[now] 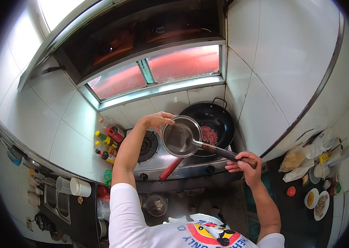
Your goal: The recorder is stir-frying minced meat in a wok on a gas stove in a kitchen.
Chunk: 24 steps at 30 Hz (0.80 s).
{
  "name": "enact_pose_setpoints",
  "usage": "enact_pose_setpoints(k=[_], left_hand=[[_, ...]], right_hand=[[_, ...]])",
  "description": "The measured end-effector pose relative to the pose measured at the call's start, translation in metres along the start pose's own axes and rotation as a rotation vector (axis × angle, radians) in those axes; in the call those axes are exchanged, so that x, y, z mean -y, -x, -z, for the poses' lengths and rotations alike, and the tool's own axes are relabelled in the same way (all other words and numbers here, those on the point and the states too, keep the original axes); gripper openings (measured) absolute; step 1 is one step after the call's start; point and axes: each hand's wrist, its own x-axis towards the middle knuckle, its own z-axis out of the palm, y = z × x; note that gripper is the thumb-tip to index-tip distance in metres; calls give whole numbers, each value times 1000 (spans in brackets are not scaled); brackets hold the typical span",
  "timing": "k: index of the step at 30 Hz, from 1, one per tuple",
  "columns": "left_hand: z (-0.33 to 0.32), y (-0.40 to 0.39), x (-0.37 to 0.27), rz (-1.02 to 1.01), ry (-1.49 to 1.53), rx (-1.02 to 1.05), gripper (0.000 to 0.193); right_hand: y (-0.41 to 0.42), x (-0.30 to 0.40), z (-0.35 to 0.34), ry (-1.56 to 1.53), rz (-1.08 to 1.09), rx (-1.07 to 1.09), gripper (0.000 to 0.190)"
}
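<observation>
My left hand (161, 120) grips the rim of a round stainless steel bowl (174, 136), holding it tilted over the stove beside the wok. In my right hand (245, 164) is the dark wooden handle of a metal cooking utensil (221, 152); its metal end reaches into the bowl, and its exact head shape cannot be told. The black wok (224, 124) sits on the right burner with pinkish minced meat (209, 135) in it. From beneath the bowl a red handle (170, 170) sticks out toward me; what it belongs to is hidden.
Sauce bottles (108, 141) stand left of the bare left burner (146, 146). On the right counter are a tomato (291, 191), a small bowl of yellowish food (310, 199), a plate of food (321, 206) and plastic bags (295, 158). A sink (57, 203) is at the left.
</observation>
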Motion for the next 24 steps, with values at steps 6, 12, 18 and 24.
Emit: enact_pose_setpoints(k=[6,12,18,24], left_hand=[[2,-9,25,-137,115,-44,50],[-34,-11,48,-433,366,-257,61],[-60,-15,76,-599,685,-319,62],[-63,-15,82,-655,743,-334,59]], right_hand=[[-3,-7,-21,-73,-27,-162,16],[22,-36,-55,-80,115,-272,16],[31,-49,-69,-49,237,-261,17],[35,-40,-68,-41,235,-237,18]])
